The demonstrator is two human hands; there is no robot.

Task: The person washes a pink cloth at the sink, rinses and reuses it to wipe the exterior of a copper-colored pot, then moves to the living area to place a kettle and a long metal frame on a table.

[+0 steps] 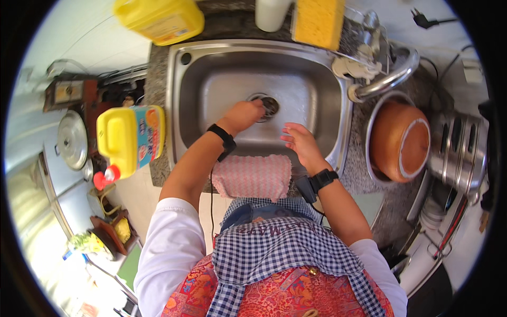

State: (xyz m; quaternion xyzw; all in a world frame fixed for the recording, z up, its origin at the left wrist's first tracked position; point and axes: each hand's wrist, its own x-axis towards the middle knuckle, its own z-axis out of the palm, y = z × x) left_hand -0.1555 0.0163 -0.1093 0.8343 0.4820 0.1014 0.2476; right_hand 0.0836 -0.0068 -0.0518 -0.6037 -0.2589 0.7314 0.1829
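A stainless steel sink lies before me. My left hand reaches down to the round drain in its floor, fingertips at the drain's left side. Dark matter shows inside the drain; whether my fingers grip anything there is hidden. My right hand hovers over the sink's front right part, holding nothing, with its fingers apart. Between my forearms, a pink and white patterned cloth hangs over the sink's front edge.
Left of the sink stands a yellow jug with a red cap; another yellow jug is behind. A white container and a yellow sponge stand at the back. The faucet curves at right, near a brown pot in a metal basin.
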